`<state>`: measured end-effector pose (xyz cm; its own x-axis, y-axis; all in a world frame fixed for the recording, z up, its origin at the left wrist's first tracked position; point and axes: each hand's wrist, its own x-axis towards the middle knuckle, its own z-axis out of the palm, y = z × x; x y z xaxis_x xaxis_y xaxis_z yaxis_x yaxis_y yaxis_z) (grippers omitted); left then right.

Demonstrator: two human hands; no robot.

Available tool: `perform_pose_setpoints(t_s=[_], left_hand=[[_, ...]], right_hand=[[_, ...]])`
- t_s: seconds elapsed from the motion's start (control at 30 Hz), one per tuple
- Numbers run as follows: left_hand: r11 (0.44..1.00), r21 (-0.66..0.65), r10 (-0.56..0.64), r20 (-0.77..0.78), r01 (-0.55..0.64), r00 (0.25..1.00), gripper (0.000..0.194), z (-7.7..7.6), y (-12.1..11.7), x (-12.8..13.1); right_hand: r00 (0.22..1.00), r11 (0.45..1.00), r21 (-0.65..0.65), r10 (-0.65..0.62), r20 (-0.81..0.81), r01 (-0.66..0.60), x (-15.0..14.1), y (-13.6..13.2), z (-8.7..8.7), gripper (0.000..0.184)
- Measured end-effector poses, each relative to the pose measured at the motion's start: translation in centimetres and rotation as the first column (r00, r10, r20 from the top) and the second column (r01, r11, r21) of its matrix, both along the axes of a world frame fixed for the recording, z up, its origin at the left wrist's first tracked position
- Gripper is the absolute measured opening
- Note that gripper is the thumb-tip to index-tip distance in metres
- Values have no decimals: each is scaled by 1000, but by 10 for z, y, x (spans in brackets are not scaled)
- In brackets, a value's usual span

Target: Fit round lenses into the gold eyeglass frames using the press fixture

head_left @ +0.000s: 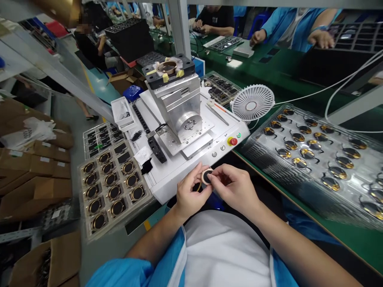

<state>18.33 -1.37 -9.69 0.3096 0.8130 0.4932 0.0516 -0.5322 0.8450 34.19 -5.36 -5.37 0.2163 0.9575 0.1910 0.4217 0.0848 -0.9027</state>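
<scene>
In front of my chest, my left hand (191,189) grips a small round watch case (206,176) with a rose-gold rim and a black centre. The fingertips of my right hand (235,185) are closed at the case's right side, covering part of it. Just beyond my hands stands a white machine base (172,183) carrying a metal press fixture (182,107). On top of the fixture, a bronze-coloured ring (167,67) sits in a black plate with yellow pads. A thin yellowish strip shows beneath the case; whether it belongs to the case I cannot tell.
To the left lies a tray (115,223) of gold-rimmed round cases. On the right, stacked clear trays (278,175) hold round black discs with cable tails. A white fan (253,102) and red stop button (233,141) are near the machine. Co-workers sit across the green table (287,87).
</scene>
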Motion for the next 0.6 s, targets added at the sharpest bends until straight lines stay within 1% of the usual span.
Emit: perform_pose_setpoints(t_s=[0.03,0.07,0.1,0.13,0.2,0.23,0.27,0.3,0.33,0.37,0.4,0.43,0.47,0.5,0.53,0.57,0.6], left_hand=[[1000,-12,-5,8,5,1000,74,-1,-1,1],[1000,-27,-12,19,12,1000,73,-2,-3,2],[999,-41,-21,32,23,999,73,-4,-4,3],[998,-53,-35,43,38,998,73,-7,-6,5],[993,-64,-93,43,95,995,76,-13,-8,10],[988,-68,-135,25,136,991,80,-17,-8,12],[982,-72,-178,-2,177,984,83,-21,-8,14],[974,-75,-218,-36,215,975,84,-25,-6,15],[966,-79,-252,-75,246,965,82,-29,-5,15],[960,-82,-276,-111,268,955,77,-33,-3,14],[956,-85,-292,-142,282,946,71,-38,-1,12],[951,-88,-307,-168,296,937,63,-42,1,10],[947,-91,-320,-189,308,928,57,-46,3,8],[942,-96,-334,-206,321,920,51,-50,4,6],[937,-97,-349,-219,335,911,47,-53,5,6],[930,-94,-367,-233,355,901,44,-55,6,6],[920,-84,-391,-246,383,887,41,-56,6,8]], right_hand=[[1000,999,-34,-18,-12,18,-1,0,-2,14],[998,997,-81,-25,-66,20,-2,-1,-4,16],[987,991,-132,-18,-161,-3,-2,-2,-7,21],[959,983,-175,2,-282,-53,-1,-3,-10,27],[867,966,-208,32,-498,-156,11,-8,-15,40],[834,966,-208,16,-551,-156,24,-13,-17,45],[830,974,-203,-35,-557,-95,41,-23,-18,47],[846,981,-191,-129,-518,33,62,-36,-18,47],[858,962,-164,-269,-437,217,86,-55,-18,46],[834,894,-114,-446,-325,434,112,-77,-19,43],[745,762,-44,-642,-182,646,139,-102,-21,40],[594,593,34,-804,-28,804,164,-129,-25,37],[400,412,92,-908,121,907,187,-156,-31,34],[210,249,95,-929,304,964,207,-181,-39,32],[94,141,60,-869,486,988,221,-204,-49,31],[45,76,32,-824,564,997,231,-223,-59,28],[33,36,-7,-777,629,999,236,-238,-70,23]])
